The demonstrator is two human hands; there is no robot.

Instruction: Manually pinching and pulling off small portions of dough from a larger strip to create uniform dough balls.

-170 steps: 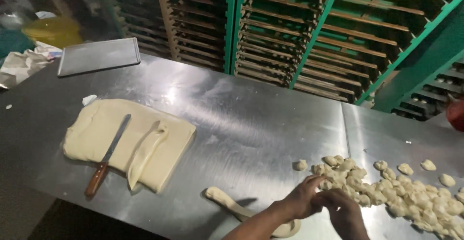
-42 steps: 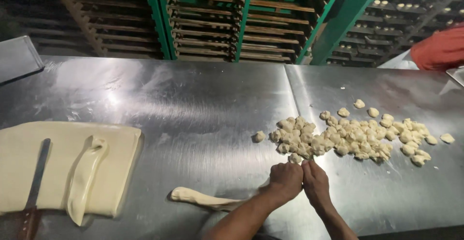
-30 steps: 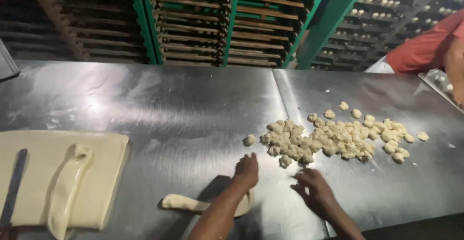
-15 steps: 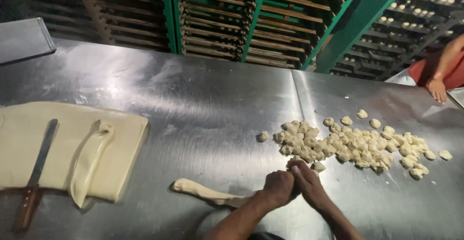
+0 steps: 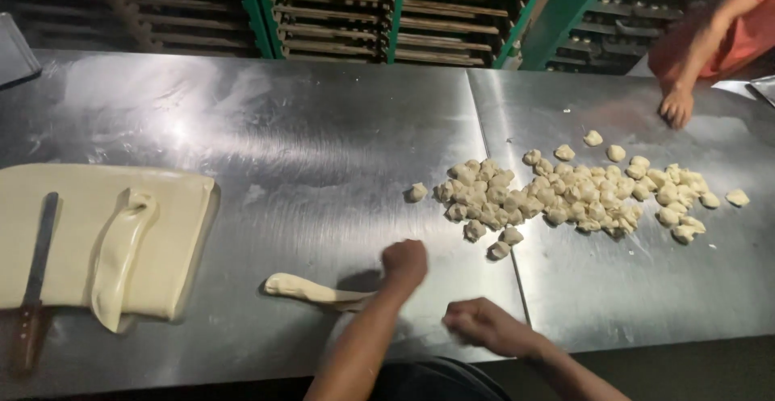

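Steel table (image 5: 266, 126) — left hand (image 5: 404, 260) fisted by dough rope (image 5: 311, 289), right hand (image 5: 476, 324) curled, contents unclear.

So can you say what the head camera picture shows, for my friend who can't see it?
A person's closed left hand grips the end of a long pale dough rope on a shiny steel table, while the right hand hovers closed nearby. A heap of small dough pieces lies beyond; a flat dough slab carrying a wooden-handled knife sits left.
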